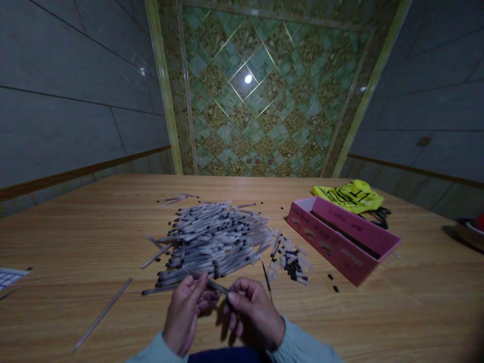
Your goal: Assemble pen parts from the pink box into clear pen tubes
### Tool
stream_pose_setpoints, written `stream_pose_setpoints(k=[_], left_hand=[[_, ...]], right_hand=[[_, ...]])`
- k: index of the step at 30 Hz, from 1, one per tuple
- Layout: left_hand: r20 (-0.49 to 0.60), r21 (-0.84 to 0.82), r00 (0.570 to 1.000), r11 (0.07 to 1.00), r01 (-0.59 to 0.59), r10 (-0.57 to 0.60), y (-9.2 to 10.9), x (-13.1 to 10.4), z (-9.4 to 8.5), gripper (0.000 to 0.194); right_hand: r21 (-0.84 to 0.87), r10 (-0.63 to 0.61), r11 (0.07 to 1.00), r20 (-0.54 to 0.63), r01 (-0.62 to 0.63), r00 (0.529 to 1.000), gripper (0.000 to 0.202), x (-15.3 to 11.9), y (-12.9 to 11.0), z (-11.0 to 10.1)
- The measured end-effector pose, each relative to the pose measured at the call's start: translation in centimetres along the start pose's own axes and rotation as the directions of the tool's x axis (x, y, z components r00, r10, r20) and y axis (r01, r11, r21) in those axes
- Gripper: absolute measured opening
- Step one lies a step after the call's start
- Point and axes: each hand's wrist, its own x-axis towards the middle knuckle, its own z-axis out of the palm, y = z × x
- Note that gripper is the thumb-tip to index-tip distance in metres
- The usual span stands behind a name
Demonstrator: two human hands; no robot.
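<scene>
In front of me, my left hand (186,308) and my right hand (252,308) are both closed on one slim, dark, pen-like stick (216,286), one at each end. Its exact kind is too small to make out. Just beyond the hands lies a large pile of thin clear tubes with dark ends (223,234). Right of the pile sits a small heap of short black plugs and clear caps (294,264). A thin dark stick (266,278) rests on the table near my right hand.
A long pink open box (328,244) stands on the wooden table (416,312) to the right, with a yellow bag (351,196) behind it. One loose tube (102,315) lies at the left, near a gridded paper (11,277). A bowl (471,234) is at the right edge.
</scene>
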Motion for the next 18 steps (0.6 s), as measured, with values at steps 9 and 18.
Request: stream_pose_setpoints(k=[9,18], left_hand=[[0.003,0.107,0.997,0.991,-0.078,0.078,-0.1,-0.1,-0.1,0.032],[-0.267,-0.047,0.950,0.982,-0.182,0.163,0.5,1.2,-1.9,0.033]], right_hand=[[0.034,0.028,0.999,-0.057,-0.026,0.998,0.032,0.2,0.6,0.0],[-0.617,-0.249,0.783,-0.191,0.081,0.949,0.008,-1.1,-8.2,-4.1]])
